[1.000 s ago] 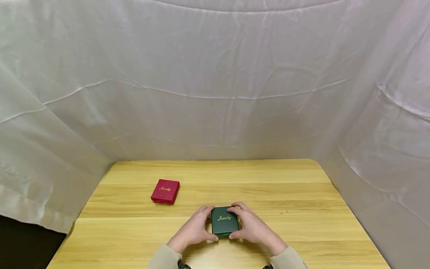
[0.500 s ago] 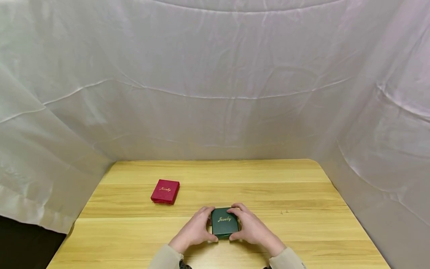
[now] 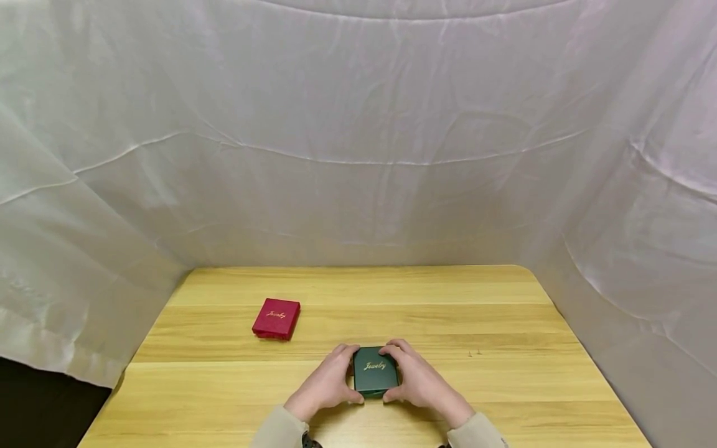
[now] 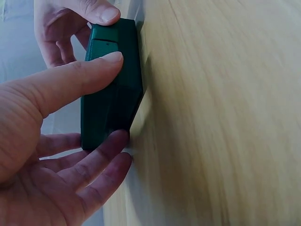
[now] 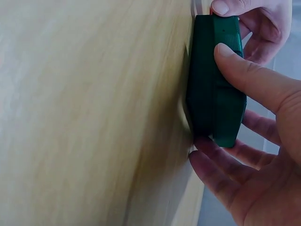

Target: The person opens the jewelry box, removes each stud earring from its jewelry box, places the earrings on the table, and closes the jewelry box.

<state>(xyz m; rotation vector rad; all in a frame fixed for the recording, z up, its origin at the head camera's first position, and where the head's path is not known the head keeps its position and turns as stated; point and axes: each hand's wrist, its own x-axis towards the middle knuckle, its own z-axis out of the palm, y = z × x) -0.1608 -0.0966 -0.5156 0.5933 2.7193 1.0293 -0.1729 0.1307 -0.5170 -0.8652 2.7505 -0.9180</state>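
A dark green jewelry box (image 3: 374,378), with gold "Jewelry" lettering on its lid, is held between both hands near the front of the table. My left hand (image 3: 327,384) grips its left side, thumb at the near face and fingers along the side. From the right, my right hand (image 3: 419,381) holds the box with its thumb at the near corner and a finger over the lid's far corner. In the left wrist view the green box (image 4: 113,89) stands close over the wood. A seam between lid and base shows on the box (image 5: 202,80) in the right wrist view.
A red jewelry box (image 3: 276,319) with gold lettering lies farther back on the left of the wooden table (image 3: 448,311). A pale curtain (image 3: 358,205) hangs behind the table and along both sides. Two small marks show on the tabletop to the right.
Both hands and the green jewelry box have shifted very slightly toward the person. The grip looks the same, and the red box stays where it was.
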